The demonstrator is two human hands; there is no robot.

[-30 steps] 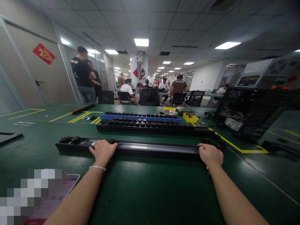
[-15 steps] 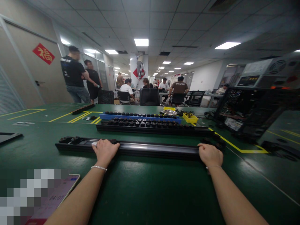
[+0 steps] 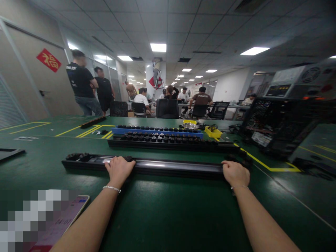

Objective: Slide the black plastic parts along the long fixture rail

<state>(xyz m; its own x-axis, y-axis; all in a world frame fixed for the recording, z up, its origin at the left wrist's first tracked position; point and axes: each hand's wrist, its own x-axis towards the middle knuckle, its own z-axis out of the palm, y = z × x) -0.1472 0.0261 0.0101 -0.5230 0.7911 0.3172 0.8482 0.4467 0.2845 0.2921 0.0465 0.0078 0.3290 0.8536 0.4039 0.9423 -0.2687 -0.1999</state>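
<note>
A long black rail tray (image 3: 170,166) lies across the green table in front of me, with a few small black knobs at its left end. My left hand (image 3: 118,169) rests on the tray left of its middle, fingers curled over its near edge beside a knob. My right hand (image 3: 235,172) grips the tray's right end with fingers wrapped round it. Both wrists wear thin bracelets.
Behind it lie a black tray (image 3: 173,142) and a blue tray (image 3: 157,131), both full of knobs. Yellow bins (image 3: 213,132) and a metal bowl (image 3: 190,125) stand further back. A phone (image 3: 61,224) lies near left. A black machine (image 3: 283,126) stands right. People stand and sit beyond.
My left hand has slid slightly to the right along the tray. The right hand has stayed put. The standing people at the back left have shifted leftward.
</note>
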